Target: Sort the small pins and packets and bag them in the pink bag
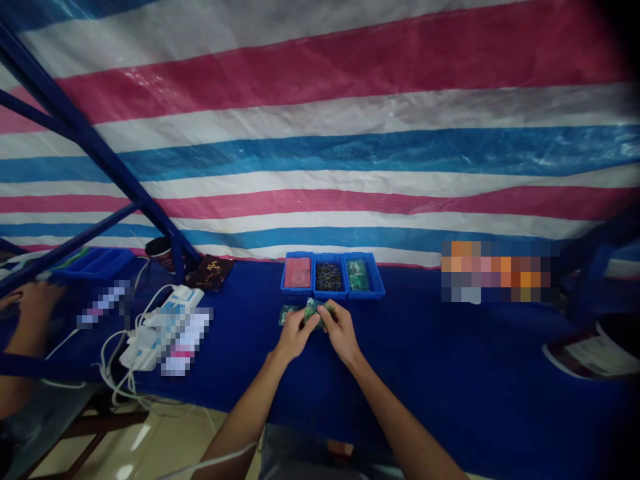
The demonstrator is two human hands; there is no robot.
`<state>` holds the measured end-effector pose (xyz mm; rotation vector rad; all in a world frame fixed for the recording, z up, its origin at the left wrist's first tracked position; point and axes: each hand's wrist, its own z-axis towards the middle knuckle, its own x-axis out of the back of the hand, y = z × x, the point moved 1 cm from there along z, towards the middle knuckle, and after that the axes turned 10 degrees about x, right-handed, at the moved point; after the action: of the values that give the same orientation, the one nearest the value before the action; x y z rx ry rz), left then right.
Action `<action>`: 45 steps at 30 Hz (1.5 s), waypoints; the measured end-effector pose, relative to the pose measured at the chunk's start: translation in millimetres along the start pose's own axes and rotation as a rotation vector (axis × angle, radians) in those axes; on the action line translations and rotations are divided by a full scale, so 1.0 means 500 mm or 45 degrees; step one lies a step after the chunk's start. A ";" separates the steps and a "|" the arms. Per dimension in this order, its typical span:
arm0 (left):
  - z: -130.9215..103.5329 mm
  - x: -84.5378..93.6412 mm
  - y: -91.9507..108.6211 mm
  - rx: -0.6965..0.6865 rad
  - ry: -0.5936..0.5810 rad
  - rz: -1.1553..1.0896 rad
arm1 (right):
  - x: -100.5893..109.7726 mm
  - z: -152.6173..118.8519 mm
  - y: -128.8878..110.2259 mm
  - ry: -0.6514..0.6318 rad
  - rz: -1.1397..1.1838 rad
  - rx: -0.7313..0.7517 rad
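Both hands meet over the blue table, just in front of three blue bins. My left hand [298, 331] and my right hand [341, 327] pinch a small green plastic packet [313, 309] between them. Another small packet [287, 313] lies on the table beside my left fingers, partly covered by them. The left bin holds pink cards or slips [298, 273]. Dark metal screws or pins [329, 276] fill the middle bin, and the right bin has green-tinted clear packets [357, 275].
White power strips [163, 327] with tangled cables lie at the left, near a brown pouch [211, 273] and a dark cup [161, 251]. Another person's hand [40, 300] rests near a blue tray [95, 263]. A round container [595, 348] stands far right; striped sheeting hangs behind.
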<state>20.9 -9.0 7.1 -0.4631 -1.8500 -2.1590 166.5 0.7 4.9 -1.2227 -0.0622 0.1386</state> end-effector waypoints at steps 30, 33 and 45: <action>0.003 0.008 -0.011 0.058 0.070 -0.130 | 0.009 0.005 -0.019 -0.370 -0.062 0.024; 0.001 0.005 -0.017 0.090 0.063 -0.163 | 0.006 0.004 -0.018 -0.365 -0.043 0.017; 0.000 0.004 -0.018 0.050 0.012 -0.089 | 0.009 0.006 -0.009 -0.327 -0.075 0.031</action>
<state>15.6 -7.4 -0.4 -0.3846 -1.9269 -2.1612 170.7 2.8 10.0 -1.1724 -0.3193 0.2437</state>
